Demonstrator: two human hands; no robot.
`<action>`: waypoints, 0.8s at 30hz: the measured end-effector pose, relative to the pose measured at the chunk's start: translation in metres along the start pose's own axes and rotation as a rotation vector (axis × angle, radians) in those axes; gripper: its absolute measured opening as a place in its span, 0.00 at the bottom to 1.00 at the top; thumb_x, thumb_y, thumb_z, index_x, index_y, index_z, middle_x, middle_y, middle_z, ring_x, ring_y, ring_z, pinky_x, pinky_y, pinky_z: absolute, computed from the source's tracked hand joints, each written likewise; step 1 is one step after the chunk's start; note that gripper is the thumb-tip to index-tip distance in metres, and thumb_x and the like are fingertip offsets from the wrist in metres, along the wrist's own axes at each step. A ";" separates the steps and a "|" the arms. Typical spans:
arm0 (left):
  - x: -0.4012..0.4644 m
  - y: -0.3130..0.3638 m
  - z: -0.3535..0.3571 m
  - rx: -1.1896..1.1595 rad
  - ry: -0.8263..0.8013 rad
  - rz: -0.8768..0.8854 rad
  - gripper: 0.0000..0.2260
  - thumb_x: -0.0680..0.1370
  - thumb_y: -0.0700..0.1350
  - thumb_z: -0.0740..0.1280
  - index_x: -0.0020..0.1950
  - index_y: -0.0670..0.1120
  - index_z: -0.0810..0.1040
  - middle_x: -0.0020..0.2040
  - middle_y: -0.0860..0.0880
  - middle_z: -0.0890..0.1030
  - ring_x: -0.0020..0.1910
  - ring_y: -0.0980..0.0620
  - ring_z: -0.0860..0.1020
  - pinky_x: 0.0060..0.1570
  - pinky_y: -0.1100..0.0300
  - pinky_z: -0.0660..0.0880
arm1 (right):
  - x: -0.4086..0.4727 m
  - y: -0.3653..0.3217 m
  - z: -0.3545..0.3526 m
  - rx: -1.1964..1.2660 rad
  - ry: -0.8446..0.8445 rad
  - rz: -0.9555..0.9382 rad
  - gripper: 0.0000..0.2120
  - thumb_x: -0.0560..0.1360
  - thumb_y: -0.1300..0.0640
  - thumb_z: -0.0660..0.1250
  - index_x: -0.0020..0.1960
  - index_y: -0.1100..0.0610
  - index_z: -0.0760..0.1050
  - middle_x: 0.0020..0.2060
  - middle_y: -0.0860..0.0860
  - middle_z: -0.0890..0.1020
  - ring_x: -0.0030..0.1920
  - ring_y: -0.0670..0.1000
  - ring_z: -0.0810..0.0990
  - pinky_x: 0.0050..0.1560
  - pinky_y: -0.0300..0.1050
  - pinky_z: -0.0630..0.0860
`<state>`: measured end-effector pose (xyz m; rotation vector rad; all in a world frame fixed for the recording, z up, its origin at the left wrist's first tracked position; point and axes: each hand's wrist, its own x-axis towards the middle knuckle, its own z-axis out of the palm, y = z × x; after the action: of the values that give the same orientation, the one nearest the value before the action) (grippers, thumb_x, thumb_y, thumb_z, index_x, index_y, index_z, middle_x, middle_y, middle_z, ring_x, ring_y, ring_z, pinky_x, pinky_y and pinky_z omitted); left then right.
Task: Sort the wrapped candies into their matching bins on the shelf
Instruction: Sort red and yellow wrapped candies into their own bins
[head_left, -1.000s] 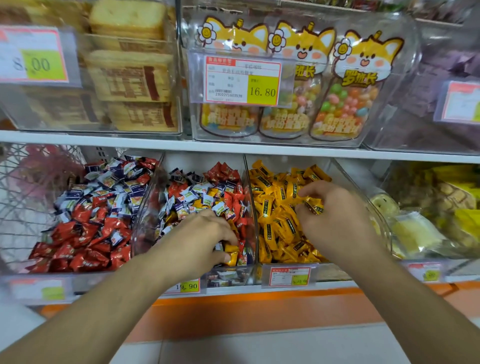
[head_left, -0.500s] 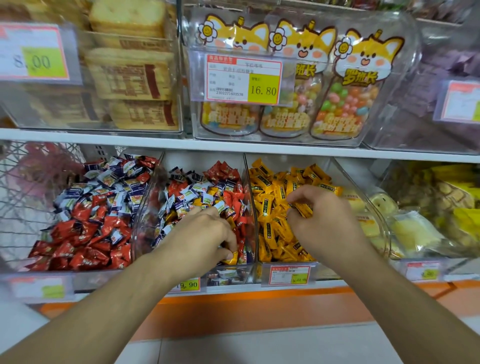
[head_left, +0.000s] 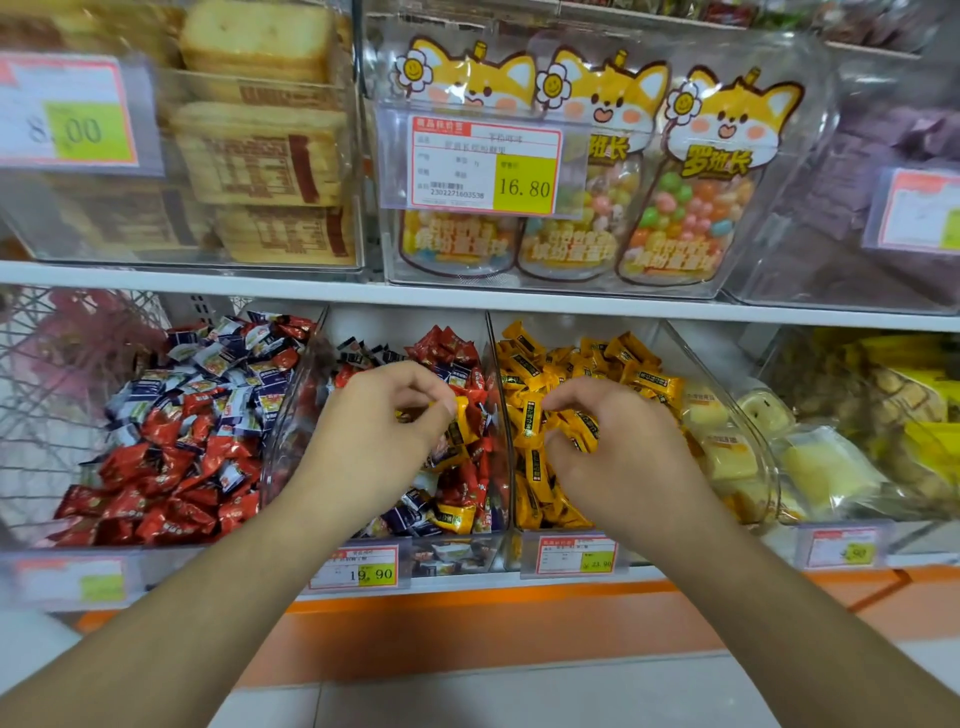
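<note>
Left hand (head_left: 382, 431): over the mixed bin (head_left: 493, 410), fingers curled, pinching a yellow candy (head_left: 460, 422)
Right hand (head_left: 618, 457): in the yellow-candy bin (head_left: 727, 415), fingers curled around yellow wrapped pieces (head_left: 584, 428)
Red-and-blue candies (head_left: 176, 415): piled in the leftmost bin

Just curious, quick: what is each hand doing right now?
Left hand: pinching a yellow candy over the mixed bin.
Right hand: fingers curled around yellow candies in the yellow bin.

At the frame centre, the left hand (head_left: 374, 436) is pinching a yellow wrapped candy (head_left: 460, 423) above the mixed clear plastic bin (head_left: 498, 364); the right hand (head_left: 618, 457) is gripping yellow candies (head_left: 582, 431).
</note>
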<state>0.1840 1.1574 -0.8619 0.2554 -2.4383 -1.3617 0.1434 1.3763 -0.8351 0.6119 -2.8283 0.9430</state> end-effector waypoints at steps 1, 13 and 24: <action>0.000 0.001 -0.001 -0.024 0.004 -0.020 0.05 0.79 0.48 0.72 0.45 0.57 0.82 0.45 0.60 0.85 0.42 0.63 0.82 0.40 0.65 0.74 | -0.001 -0.002 0.002 -0.006 -0.021 -0.015 0.10 0.80 0.54 0.69 0.61 0.47 0.78 0.60 0.42 0.79 0.54 0.48 0.82 0.42 0.21 0.69; -0.022 0.040 -0.001 -0.346 -0.132 -0.091 0.02 0.79 0.46 0.72 0.49 0.50 0.84 0.39 0.52 0.87 0.35 0.63 0.80 0.46 0.62 0.71 | -0.008 -0.021 0.012 -0.004 0.006 -0.226 0.11 0.77 0.46 0.72 0.58 0.46 0.77 0.50 0.41 0.82 0.54 0.43 0.79 0.54 0.44 0.79; -0.012 -0.013 0.011 0.565 -0.538 0.216 0.09 0.81 0.51 0.70 0.61 0.59 0.83 0.56 0.63 0.76 0.60 0.57 0.69 0.64 0.56 0.67 | 0.007 0.017 -0.026 -0.173 0.144 0.142 0.20 0.78 0.52 0.70 0.69 0.51 0.76 0.57 0.50 0.80 0.42 0.51 0.75 0.35 0.37 0.66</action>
<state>0.1911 1.1629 -0.8805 -0.2800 -3.1462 -0.6797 0.1299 1.4014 -0.8224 0.3144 -2.8128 0.7190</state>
